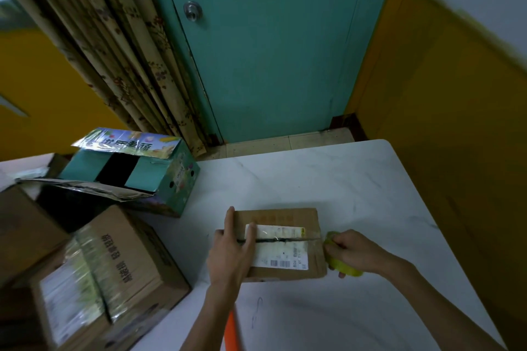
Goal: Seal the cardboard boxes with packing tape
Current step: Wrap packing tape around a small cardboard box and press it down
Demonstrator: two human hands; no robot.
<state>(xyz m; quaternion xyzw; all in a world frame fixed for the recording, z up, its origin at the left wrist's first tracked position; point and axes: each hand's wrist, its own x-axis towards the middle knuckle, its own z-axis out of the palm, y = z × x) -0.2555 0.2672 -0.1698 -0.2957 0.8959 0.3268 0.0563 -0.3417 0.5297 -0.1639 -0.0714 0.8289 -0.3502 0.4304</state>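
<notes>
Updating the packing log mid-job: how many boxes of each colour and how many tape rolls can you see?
Brown boxes: 3, small box under the left hand, large taped box, far-left box
Teal printed box: 1
Tape roll: 1, in the right hand
Total: 5

The left hand [231, 253] presses flat on the small cardboard box [281, 245], fingers straight across its seam. Just right of the box, the right hand [353, 251] grips a yellow-green tape roll [332, 238], clear tape [315, 236] stretching leftward over the seam.
</notes>
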